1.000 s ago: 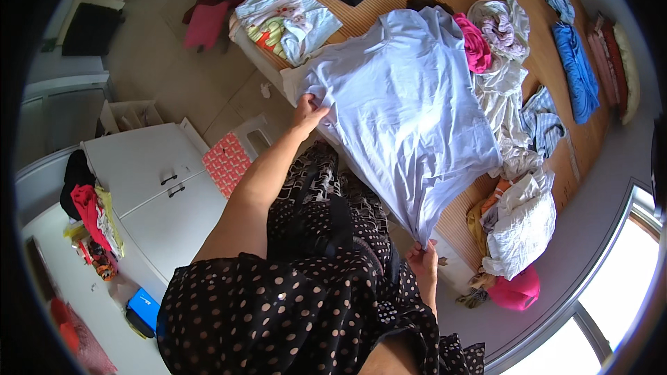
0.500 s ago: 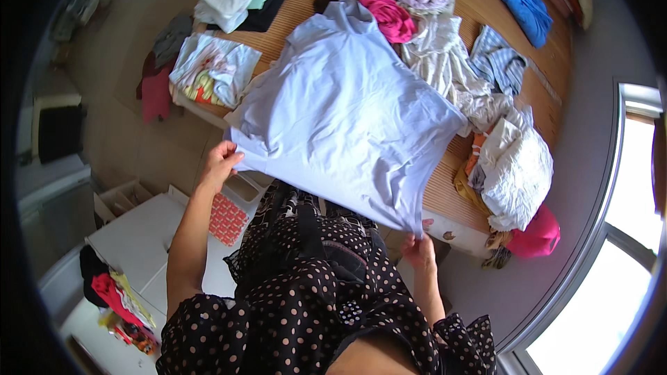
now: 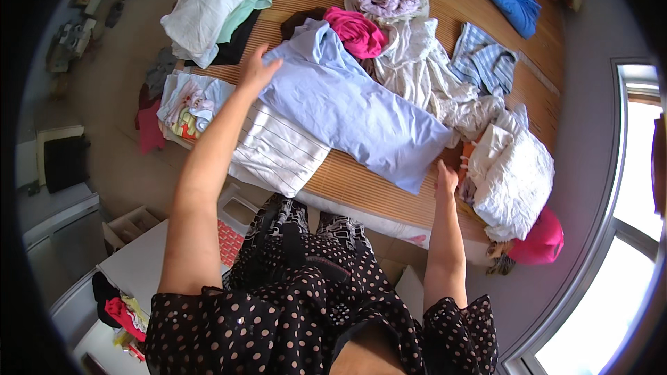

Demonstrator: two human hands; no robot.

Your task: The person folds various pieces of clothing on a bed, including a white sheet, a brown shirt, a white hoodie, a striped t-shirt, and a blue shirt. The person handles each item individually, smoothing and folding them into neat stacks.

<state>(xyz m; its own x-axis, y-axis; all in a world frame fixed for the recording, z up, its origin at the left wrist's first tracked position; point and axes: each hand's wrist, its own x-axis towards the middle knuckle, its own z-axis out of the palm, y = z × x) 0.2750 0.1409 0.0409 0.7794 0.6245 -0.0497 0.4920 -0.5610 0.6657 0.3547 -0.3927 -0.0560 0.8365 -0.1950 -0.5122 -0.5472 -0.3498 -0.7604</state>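
Note:
A light blue shirt (image 3: 347, 111) lies on the bed, doubled over into a long band with its collar toward the far left. My left hand (image 3: 258, 73) is at the shirt's left edge near the collar, thumb and fingers apart, the thumb touching or almost touching the fabric. Just beyond the shirt's right end is my right hand (image 3: 447, 179), one finger stretched out and nothing visible in it; its other fingers are partly hidden. A white cloth with thin dark stripes (image 3: 278, 149) shows from under the shirt's near left side.
Around the shirt on the slatted bed mat (image 3: 361, 184) lie a bright pink cloth (image 3: 356, 32), rumpled cream garments (image 3: 410, 55), a blue checked cloth (image 3: 484, 59) and a crumpled white heap (image 3: 513, 170). Stacked white clothes (image 3: 219, 7) lie far left. A wall and window (image 3: 590, 305) are right.
The shirt's near part has been folded away from me, uncovering the striped cloth. Both hands have let go of the hem and moved farther out, the left one toward the collar.

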